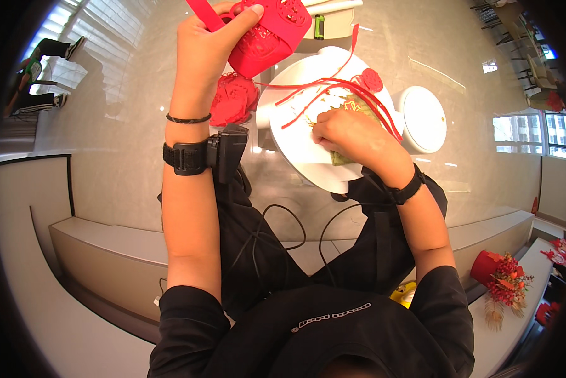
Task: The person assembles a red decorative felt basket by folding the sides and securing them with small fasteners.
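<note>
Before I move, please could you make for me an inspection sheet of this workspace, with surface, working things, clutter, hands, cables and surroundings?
Surface: white round table, partly covered.
Working things: red openwork piece raised off the table; olive-green packet on it, partly hidden; red strips across the table.
Clutter: red round ornament near the table's far right; crumpled red bundle left of the table.
Hands: left hand grips the openwork piece; right hand curled over the packet, its hold unclear.
Cables: black cables looped over dark trousers; ends unclear.
Surroundings: white round stool at right; red floral arrangement lower right; another person's legs far left.
</note>
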